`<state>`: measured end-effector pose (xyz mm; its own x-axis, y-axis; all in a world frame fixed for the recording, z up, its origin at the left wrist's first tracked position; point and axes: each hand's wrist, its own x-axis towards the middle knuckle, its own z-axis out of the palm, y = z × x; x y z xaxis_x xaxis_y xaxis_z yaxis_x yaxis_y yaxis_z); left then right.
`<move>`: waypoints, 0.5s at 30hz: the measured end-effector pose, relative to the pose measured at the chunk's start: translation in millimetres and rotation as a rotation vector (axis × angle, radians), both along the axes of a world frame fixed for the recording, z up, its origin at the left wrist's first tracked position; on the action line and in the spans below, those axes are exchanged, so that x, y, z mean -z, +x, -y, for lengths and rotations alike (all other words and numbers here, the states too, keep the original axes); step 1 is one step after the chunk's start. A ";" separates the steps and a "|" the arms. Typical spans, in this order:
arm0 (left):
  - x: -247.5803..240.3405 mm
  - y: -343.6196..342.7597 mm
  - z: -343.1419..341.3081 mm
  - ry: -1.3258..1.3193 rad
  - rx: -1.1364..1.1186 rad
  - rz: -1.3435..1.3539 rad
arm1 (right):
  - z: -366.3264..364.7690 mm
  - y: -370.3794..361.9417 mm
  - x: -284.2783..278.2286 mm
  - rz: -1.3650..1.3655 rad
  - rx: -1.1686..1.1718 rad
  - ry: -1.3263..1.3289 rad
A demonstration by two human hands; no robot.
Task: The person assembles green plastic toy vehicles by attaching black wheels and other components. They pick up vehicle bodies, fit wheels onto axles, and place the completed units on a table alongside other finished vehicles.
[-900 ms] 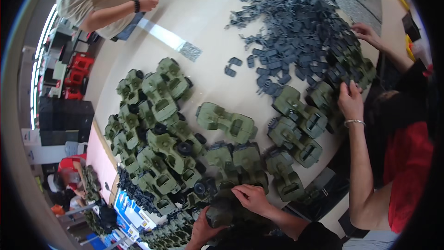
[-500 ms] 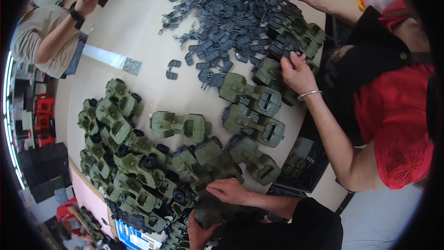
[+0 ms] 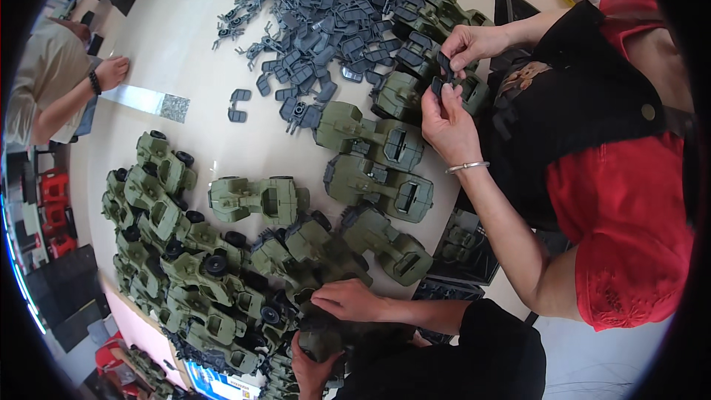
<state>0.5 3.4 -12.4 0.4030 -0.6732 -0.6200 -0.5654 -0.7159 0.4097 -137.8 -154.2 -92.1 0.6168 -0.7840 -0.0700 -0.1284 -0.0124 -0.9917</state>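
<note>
My left hand curls around an olive-green toy military vehicle near the lower edge, thumb on one side and fingers on the other. Just above it is my right hand, its fingers bent and pressed together over the vehicle. Whatever lies under those fingertips is hidden. Dark shade blurs the held vehicle's outline. More green vehicles lie directly beyond my right hand. To the left, a heap of wheeled green vehicles reaches close to my hands.
At right, a co-worker in red sleeves holds a dark grey part in both hands over green vehicles. A big pile of dark grey plastic parts covers the table's far end. Another person's hand rests at the far left edge.
The view has shifted slightly. My hands keep nearly the same pose. The co-worker's two hands have come together on a dark grey part. The person at far left has lowered a raised hand.
</note>
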 end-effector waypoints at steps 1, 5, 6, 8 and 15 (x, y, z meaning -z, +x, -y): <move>0.5 0.4 -1.2 0.008 -0.015 -0.011 | 0.4 0.0 -0.4 -0.001 -0.005 0.003; -3.4 -1.9 1.8 0.042 -0.040 0.008 | 0.5 0.1 0.5 -0.002 -0.015 -0.007; -2.0 -1.6 0.3 0.033 -0.033 0.012 | -0.3 -0.1 1.1 0.006 -0.005 -0.013; 1.8 -0.6 -3.6 0.017 -0.016 0.019 | -1.2 1.3 3.0 0.023 0.017 -0.025; -0.9 -2.2 -0.3 0.088 -0.067 0.014 | -3.9 1.1 5.7 0.029 0.031 -0.052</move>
